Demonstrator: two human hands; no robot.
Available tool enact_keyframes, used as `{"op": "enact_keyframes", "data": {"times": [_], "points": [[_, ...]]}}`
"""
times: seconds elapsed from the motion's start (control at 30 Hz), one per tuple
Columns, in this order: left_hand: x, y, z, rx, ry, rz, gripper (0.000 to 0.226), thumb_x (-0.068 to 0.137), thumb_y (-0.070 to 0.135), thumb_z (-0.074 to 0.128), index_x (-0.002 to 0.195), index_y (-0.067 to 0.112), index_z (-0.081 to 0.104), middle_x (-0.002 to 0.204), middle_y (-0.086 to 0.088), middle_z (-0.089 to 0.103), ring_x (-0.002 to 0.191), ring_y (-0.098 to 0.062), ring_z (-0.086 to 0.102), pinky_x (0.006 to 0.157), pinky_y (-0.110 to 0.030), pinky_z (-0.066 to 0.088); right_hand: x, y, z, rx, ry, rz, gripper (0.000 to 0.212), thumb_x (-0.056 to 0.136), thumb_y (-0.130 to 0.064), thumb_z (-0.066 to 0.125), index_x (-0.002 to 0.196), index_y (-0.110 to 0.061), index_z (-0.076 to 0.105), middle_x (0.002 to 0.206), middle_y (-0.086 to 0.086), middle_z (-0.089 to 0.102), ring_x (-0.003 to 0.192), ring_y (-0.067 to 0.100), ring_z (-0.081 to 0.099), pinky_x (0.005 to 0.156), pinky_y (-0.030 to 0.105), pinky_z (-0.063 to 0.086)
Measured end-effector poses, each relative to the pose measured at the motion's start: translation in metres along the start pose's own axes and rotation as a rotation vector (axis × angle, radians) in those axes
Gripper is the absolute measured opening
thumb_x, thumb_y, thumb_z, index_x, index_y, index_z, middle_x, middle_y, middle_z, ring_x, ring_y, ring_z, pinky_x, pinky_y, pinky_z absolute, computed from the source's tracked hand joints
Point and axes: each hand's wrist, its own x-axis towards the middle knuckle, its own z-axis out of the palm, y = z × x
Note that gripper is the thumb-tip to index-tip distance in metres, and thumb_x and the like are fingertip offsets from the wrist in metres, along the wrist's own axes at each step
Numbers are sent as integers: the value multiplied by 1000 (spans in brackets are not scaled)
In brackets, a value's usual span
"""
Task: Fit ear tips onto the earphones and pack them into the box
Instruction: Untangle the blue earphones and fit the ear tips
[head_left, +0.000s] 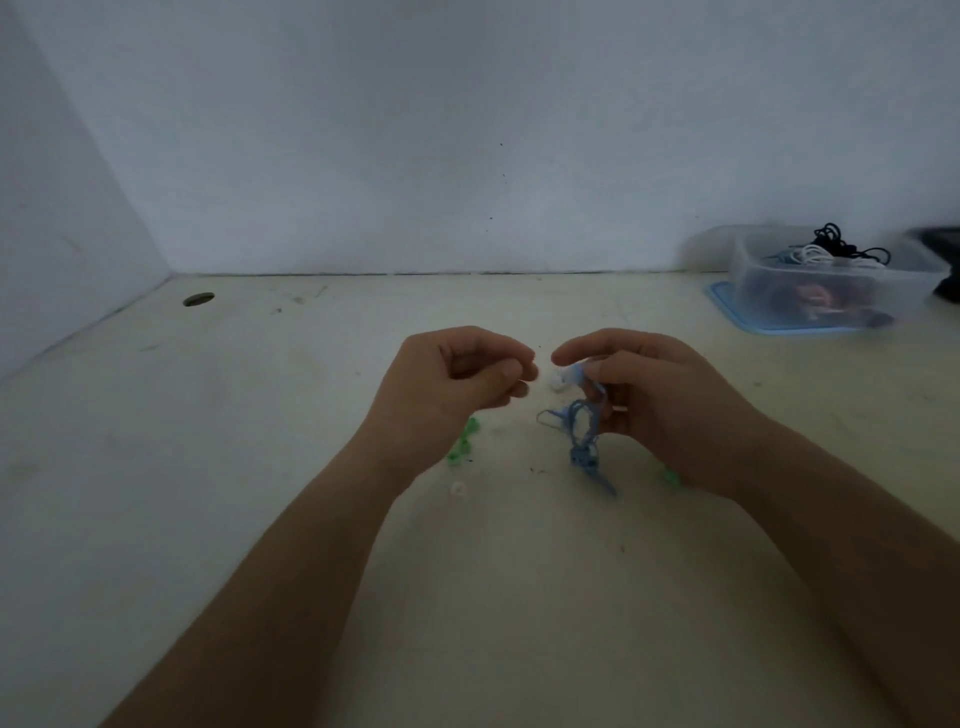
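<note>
Two hands meet over the middle of the table, and it looks like the tip-fitting step is in hand, with packing not yet started for this pair. The person's right hand grips the blue earphones, fingers curled round the bud end while the tangled cord dangles toward the table. A whitish ear tip seems to sit on the nose of that bud, facing the left hand, but it's blurry, so whether it's fully seated is anyone's guess. The left hand is just beside it without touching, its fingers curled and thumb against forefinger. No telling if it's pinching something tiny or holding nothing. Some loose green tips lie by the left wrist, a white tip sits a bit nearer the person, and another green one peeks out at the right wrist. The box, a clear tub with cords already in it, stands well apart at the far right by the wall. Next move probably calls for a firm push to seat the tip squarely, then finding the other bud in that tangle.
</note>
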Motion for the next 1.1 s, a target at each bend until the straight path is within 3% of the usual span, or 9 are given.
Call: {"op": "enact_keyframes", "data": {"times": [0.13,0.23,0.33,0.43,0.6,0.73,0.8,0.93,1.1], "points": [[6,-11,-5,564,104,40,15,90,20,68,90,34,73,84,20,69,74,1,62,67,-6,43,5,-7,5,98,124,158,30,89,5,41,77,-1,67,64,9,40,58,18,34,55,27,31],[5,-15,-4,781,9,-11,9,89,32,69,95,38,71,92,19,62,76,1,54,70,-13,36,5,-11,5,161,151,199,31,89,5,31,71,0,55,64,8,31,56,18,23,56,30,18],[5,-15,-1,871,-59,-57,17,89,40,69,105,36,71,96,16,59,80,-2,52,76,-19,38,6,-9,7,212,192,244,31,91,-1,33,65,-3,50,62,7,30,55,17,22,55,29,19],[5,-16,2,896,-88,-84,18,90,36,67,107,34,72,96,15,59,76,-1,51,75,-18,39,8,-4,5,128,186,202,36,98,-12,48,62,-9,49,59,4,35,52,16,28,53,27,27],[3,-18,4,835,-78,-75,13,91,24,66,97,32,73,91,17,64,68,6,50,66,-8,35,2,9,-4,-524,103,-26,28,99,-34,56,86,-12,66,64,0,58,56,11,54,61,27,49],[3,-19,0,804,-16,-41,11,90,24,66,90,34,71,88,18,65,72,5,53,68,-13,39,4,13,-3,-855,78,-192,12,97,-36,60,89,-32,67,81,-20,62,73,-2,57,66,14,39],[4,-20,-2,780,29,-26,11,89,24,67,88,35,69,80,21,61,73,5,54,68,-14,39,4,15,-4,-1001,53,-204,11,96,-30,61,100,-31,71,93,-21,59,84,-2,55,71,13,36],[4,-19,-1,735,50,5,14,88,21,68,88,35,68,80,22,61,74,5,57,69,-9,40,2,12,-6,-1166,37,-135,23,98,-29,54,112,-30,72,116,-6,66,100,10,58,87,24,43],[4,-17,0,707,39,34,17,87,15,71,91,32,73,89,15,66,73,3,58,67,-5,38,4,15,-4,-1215,47,-102,20,97,-37,55,106,-34,72,103,-6,59,90,13,54,82,29,47]]}}
